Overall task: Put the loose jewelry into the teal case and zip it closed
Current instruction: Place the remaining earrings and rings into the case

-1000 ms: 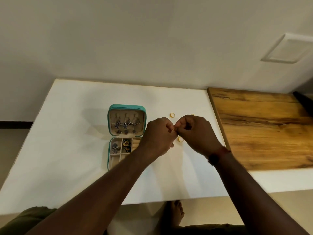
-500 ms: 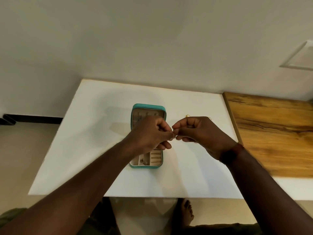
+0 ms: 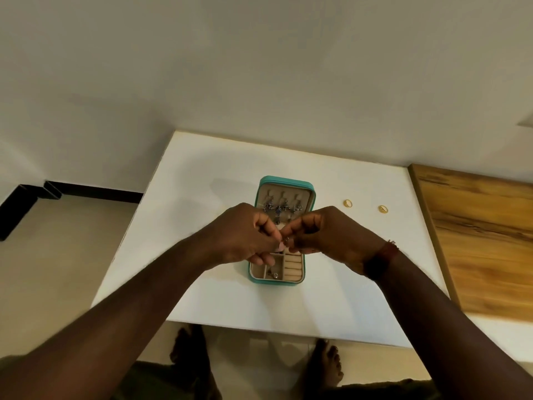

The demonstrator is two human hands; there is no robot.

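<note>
- Two gold rings [image 3: 348, 203] lie loose on the white table [image 3: 202, 174], to the right of the teal case [image 3: 285, 183], with the second ring [image 3: 383, 209] farther right, near the wooden board [image 3: 476, 241].
- Open and flat, the case has its lid toward the wall; small silver-and-blue pieces [image 3: 281, 209] hang in a row in the lid, and one small silver item [image 3: 274, 274] sits in a near-left compartment of the tray.
- Both hands meet just above the middle of the case. The left hand [image 3: 245, 235] is curled nearly closed, its thumb and forefinger pinched together at the meeting point.
- The right hand [image 3: 331, 235] is likewise curled, fingertips pressed toward those of the left hand; a dark band sits on that wrist.
- Between the fingertips a tiny ring-like piece [image 3: 287, 240] shows, held by both hands as far as can be told; which hand bears most of the grip is unclear.
- Judged step: stowing one small piece, partway through the task, since two rings are still outside and the zip is not yet touched.
- Next move calls for lowering the piece into the ring rolls [image 3: 292, 267] at the near right of the tray and pressing it between two rolls, with one hand letting go first.
- Care needed: the piece is small enough to slip and roll off the table.
</note>
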